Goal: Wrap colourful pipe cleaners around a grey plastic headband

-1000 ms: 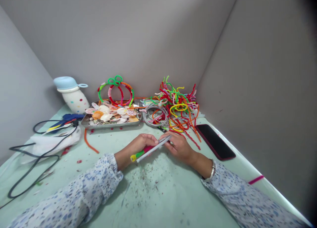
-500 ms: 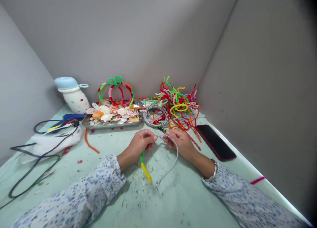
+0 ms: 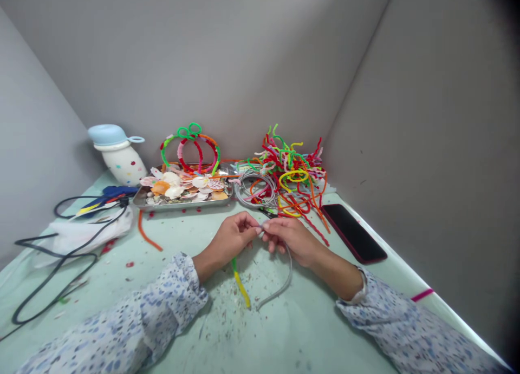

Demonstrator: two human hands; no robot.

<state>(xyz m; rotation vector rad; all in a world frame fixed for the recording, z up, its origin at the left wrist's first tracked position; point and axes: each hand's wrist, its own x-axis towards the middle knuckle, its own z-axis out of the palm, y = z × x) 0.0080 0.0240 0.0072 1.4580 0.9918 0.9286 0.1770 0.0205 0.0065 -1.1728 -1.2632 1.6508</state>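
My left hand [image 3: 239, 234] and my right hand [image 3: 290, 236] meet fingertip to fingertip above the middle of the table, both closed in a pinch. Between them they grip a grey wire [image 3: 291, 271], whose free end curves down below my right hand towards the tabletop. Under my left palm hangs a pipe cleaner [image 3: 242, 290], green at the top and yellow lower down; its upper part is hidden by the hand. The exact spot where the fingers press is covered by the thumbs.
Behind my hands lie a metal tray [image 3: 182, 205] of shells, a coil of grey wire [image 3: 244, 198] and a heap of coloured pipe cleaners [image 3: 294, 171]. Pipe-cleaner rings [image 3: 190, 146] stand at the tray. A phone [image 3: 354, 233] lies right; a bottle [image 3: 122, 163] and black cable [image 3: 60, 266] are left.
My hands have come closer together, so the fingertips now almost touch. My right hand has slid along the wire to the left, and the wire's loop hangs lower.
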